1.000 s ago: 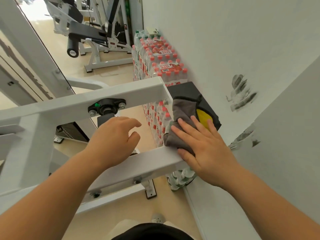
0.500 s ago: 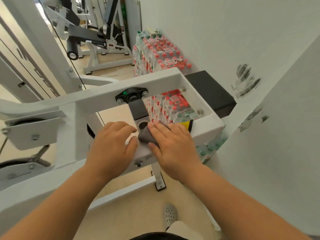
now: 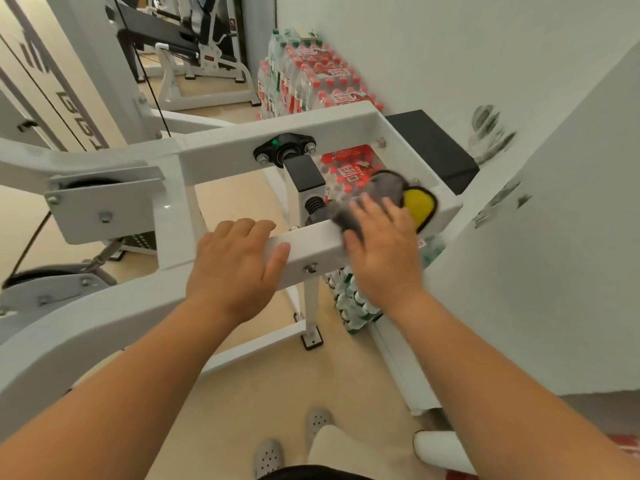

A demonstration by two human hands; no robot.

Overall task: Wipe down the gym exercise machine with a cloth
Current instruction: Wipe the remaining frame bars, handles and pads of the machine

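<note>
Pressing fuzzy grey cloth (image 3: 379, 190), glossy square bar (image 3: 311, 245)

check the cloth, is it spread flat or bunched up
Bunched up: the cloth humps in folds ahead of the right hand pressing it.

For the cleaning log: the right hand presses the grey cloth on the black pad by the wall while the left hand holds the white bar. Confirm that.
Not quite. The head view shows the right hand pressing the grey cloth on the right end of the white bar, not on the black pad, which sits beyond it untouched. The left hand does hold the white bar.
</note>
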